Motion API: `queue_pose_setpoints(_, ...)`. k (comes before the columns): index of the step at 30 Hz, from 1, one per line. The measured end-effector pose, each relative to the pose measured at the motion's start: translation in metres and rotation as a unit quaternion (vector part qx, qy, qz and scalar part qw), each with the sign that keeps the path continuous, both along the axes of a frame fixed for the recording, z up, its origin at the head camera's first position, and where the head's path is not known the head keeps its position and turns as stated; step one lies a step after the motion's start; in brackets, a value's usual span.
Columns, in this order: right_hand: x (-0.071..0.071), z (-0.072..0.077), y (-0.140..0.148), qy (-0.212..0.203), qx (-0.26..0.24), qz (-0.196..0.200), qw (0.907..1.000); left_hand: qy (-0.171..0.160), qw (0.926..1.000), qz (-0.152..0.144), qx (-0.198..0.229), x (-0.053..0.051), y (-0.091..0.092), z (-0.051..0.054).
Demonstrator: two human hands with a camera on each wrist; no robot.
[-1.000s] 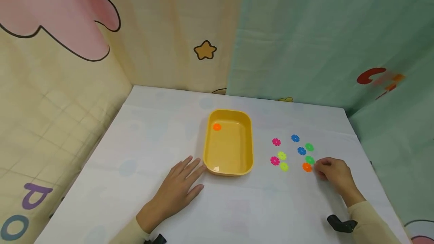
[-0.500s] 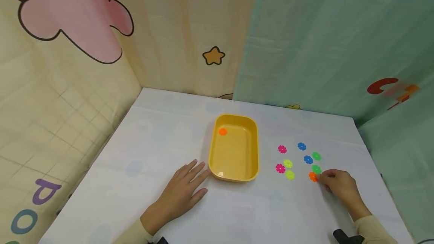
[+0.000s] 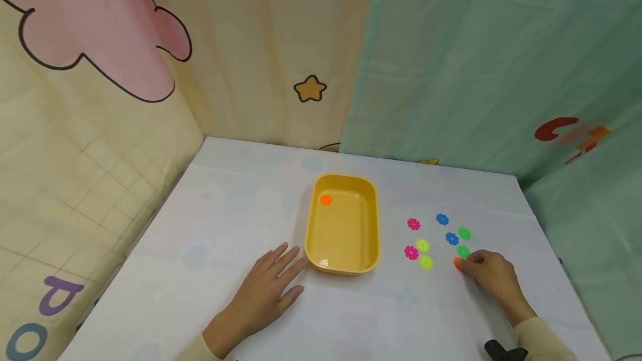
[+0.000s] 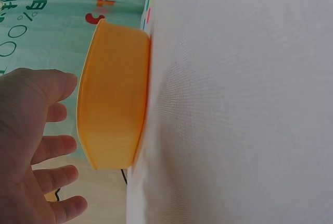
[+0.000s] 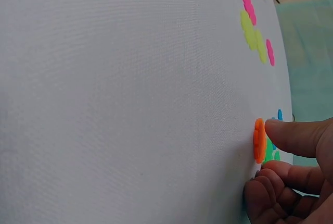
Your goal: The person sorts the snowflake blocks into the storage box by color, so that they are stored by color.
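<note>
Orange disc (image 5: 259, 141) is on the white worktop (image 3: 351, 319), yellow cloth (image 3: 241, 60) and green cloth (image 3: 451, 60) behind. Green discs (image 3: 463, 233), blue discs (image 3: 442, 219), pink discs (image 3: 413, 224) and a yellow tray (image 3: 343, 265) are around. It has a bumpy edge. The right hand (image 3: 493, 277) bends round it; I can't tell if it pinches. The left hand (image 3: 258, 294) spreads loose.

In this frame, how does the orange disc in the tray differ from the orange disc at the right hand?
The tray disc lies inside the yellow tray; the other disc is outside, at the right hand. In the head view, the tray disc shows whole; the other disc is partly covered by fingers. Both are orange.
</note>
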State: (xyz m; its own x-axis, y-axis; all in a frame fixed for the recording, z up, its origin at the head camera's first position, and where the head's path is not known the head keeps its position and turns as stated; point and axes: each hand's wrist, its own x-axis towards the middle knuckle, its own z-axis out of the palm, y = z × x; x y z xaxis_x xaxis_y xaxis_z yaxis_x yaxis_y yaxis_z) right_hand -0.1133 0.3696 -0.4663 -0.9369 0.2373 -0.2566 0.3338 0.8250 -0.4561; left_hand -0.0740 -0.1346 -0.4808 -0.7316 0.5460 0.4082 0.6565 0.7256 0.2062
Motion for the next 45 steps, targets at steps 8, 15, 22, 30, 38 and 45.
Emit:
queue_pose_setpoints(8,-0.003,-0.001,-0.01,0.006,0.01,0.013,0.9998,0.013,0.9999,-0.005,0.007,0.0,-0.003,0.001)
queue_pose_setpoints(15,-0.006,-0.002,-0.012,-0.017,-0.002,0.009,0.9998,0.016,0.9998,0.0,0.01,0.0,-0.004,0.0)
queue_pose_setpoints(22,-0.003,-0.001,-0.01,-0.017,-0.032,0.0,0.9993,0.017,0.9998,0.002,0.014,0.0,-0.002,-0.001)
queue_pose_setpoints(30,0.002,0.001,-0.014,-0.001,-0.119,-0.036,0.9922,0.02,0.9997,-0.004,0.015,-0.001,-0.001,-0.002)
queue_pose_setpoints(38,-0.005,0.009,-0.026,0.029,-0.196,-0.044,0.9793,0.024,0.9996,-0.009,0.015,-0.002,0.0,-0.002)
queue_pose_setpoints(45,-0.018,0.02,-0.042,0.045,-0.265,-0.051,0.9618,0.027,0.9996,-0.009,0.011,-0.001,-0.001,-0.002)
